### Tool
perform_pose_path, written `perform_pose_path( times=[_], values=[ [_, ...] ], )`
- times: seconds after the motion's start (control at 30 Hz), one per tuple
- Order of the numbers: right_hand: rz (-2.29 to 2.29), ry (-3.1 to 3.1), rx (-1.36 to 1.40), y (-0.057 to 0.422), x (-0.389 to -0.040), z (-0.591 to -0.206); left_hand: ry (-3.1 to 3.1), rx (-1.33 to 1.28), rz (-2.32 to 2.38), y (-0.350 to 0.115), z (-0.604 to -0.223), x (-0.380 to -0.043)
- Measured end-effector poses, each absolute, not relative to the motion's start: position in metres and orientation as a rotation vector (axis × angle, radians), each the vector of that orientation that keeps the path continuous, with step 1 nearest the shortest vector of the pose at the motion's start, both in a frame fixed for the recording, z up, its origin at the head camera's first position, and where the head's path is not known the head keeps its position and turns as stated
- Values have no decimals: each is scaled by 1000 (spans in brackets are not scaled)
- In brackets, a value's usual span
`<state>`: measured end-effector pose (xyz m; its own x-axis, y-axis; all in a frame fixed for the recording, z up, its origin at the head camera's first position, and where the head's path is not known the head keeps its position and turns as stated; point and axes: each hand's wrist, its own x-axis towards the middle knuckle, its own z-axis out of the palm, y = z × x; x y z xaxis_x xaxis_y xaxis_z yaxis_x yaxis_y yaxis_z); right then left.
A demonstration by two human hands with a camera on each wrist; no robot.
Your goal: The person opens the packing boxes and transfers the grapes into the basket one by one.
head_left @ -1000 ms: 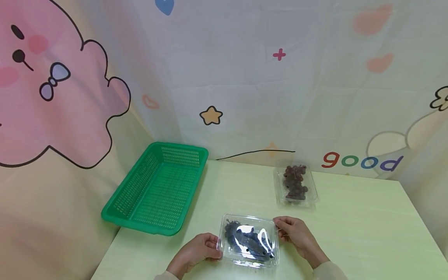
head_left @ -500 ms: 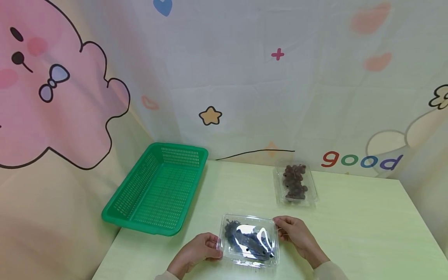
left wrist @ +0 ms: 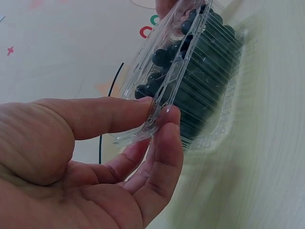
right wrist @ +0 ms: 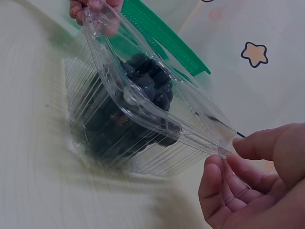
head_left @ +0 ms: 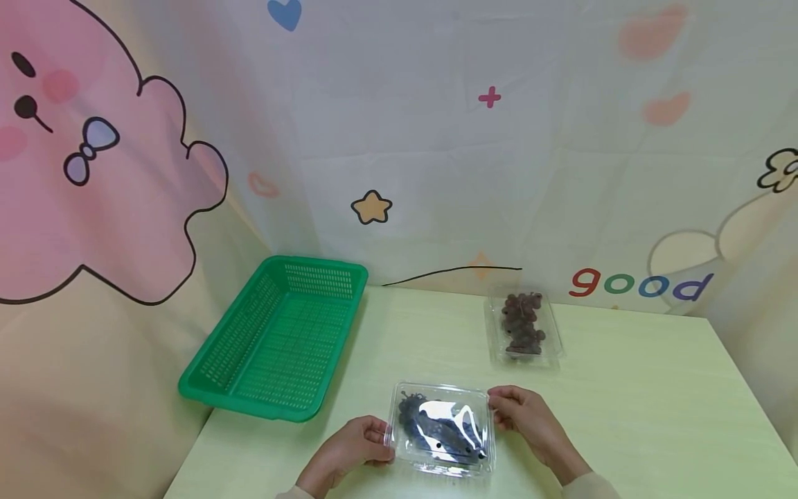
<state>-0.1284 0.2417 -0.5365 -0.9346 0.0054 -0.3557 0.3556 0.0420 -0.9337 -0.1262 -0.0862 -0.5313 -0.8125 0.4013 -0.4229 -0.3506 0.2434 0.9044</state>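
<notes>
In the head view, a clear plastic clamshell box (head_left: 405, 454) of dark grapes (head_left: 427, 424) is at the table's near side, its lid down over the fruit. My left hand (head_left: 350, 447) pinches its left rim between thumb and fingers. At the far right corner, my right hand (head_left: 530, 421) pinches the rim the same way. The left wrist view shows the left thumb over the lid edge and fingertips beneath. From the right wrist, the grapes (right wrist: 147, 86) show through the ribbed wall; the right thumb and index finger hold the corner tab.
A green plastic basket (head_left: 277, 409) with slotted walls stands at the table's left. Toward the back lies a second clear box (head_left: 551, 333) with reddish-dark grapes (head_left: 522, 326). A printed curtain (head_left: 424, 173) hangs behind the pale table (head_left: 654, 402).
The head view has shifted slightly. Both hands keep their hold on the box, which stays in place.
</notes>
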Motion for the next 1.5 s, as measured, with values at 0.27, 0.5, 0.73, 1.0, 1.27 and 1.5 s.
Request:
perform_pose_path(
  times=[0.27,0.5,0.73,1.0,1.27,1.5],
  values=[
    [-1935,2136,353,243,-123,-532,1917,43,1640,-86,-531,-126],
    [-1882,2203,334,242,-118,-529,1909,37,1655,-85,-530,-125],
    [-1787,2351,198,240,-112,-524,1910,26,1650,-85,-529,-125],
    [-1637,2521,91,235,-105,-513,1906,33,1661,-85,-530,-124],
    [-1463,2728,70,226,-99,-504,1918,31,1656,-86,-530,-124],
    [-1396,2823,-72,218,-93,-492,1908,30,1664,-86,-529,-124]
  ],
)
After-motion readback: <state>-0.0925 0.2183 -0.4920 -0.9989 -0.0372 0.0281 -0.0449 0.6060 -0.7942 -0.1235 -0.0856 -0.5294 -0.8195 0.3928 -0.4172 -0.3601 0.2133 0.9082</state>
